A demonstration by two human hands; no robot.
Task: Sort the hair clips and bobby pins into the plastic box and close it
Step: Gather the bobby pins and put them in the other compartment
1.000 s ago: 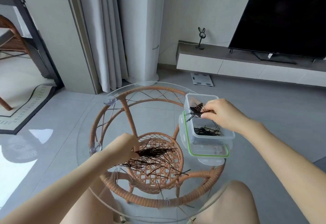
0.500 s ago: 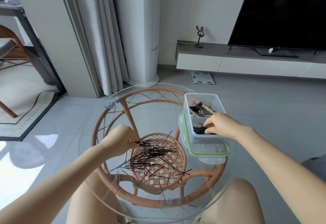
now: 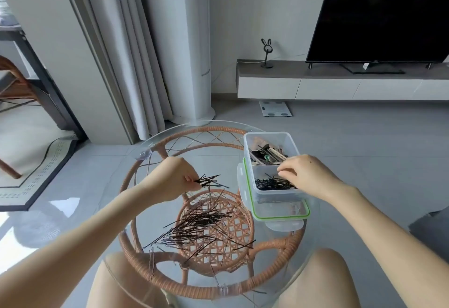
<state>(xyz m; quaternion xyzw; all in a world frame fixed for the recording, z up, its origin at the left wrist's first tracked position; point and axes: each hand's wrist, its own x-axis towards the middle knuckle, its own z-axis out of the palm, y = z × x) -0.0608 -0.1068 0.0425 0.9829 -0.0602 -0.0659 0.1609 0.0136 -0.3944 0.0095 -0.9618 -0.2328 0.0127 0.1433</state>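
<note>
While the left hand (image 3: 172, 179) pinches bobby pins (image 3: 210, 181) above the table's (image 3: 184, 124) pile (image 3: 204, 225), the right hand (image 3: 308, 174) hangs slack and empty over the plastic box's (image 3: 267, 133) pin compartment (image 3: 272, 184), probably awaiting them; hair clips (image 3: 267, 154) fill the other.

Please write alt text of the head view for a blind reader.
A person's left hand pinches a bunch of bobby pins above a loose pile on a glass table, while the right hand hangs over an open plastic box.

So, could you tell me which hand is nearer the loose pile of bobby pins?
Left. The left hand hovers just beyond the pile, pinching a few pins; the right hand is over the plastic box.
</note>
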